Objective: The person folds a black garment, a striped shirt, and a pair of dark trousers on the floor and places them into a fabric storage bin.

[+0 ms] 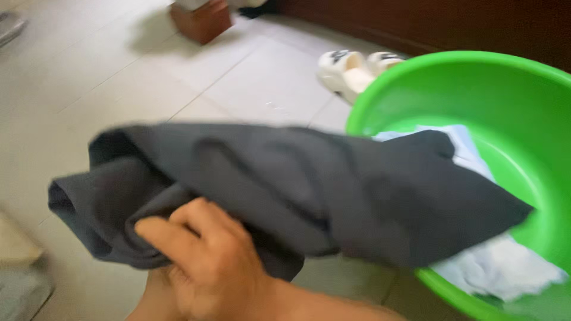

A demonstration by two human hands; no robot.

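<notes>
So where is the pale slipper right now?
The pale slipper lies on the tiled floor at top centre, just beyond the green basin's left rim.

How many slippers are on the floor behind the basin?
2: a pair of white slippers side by side on the tiles, one left, the other right, against the green basin rim, which partly hides it; more may be hidden.
</notes>
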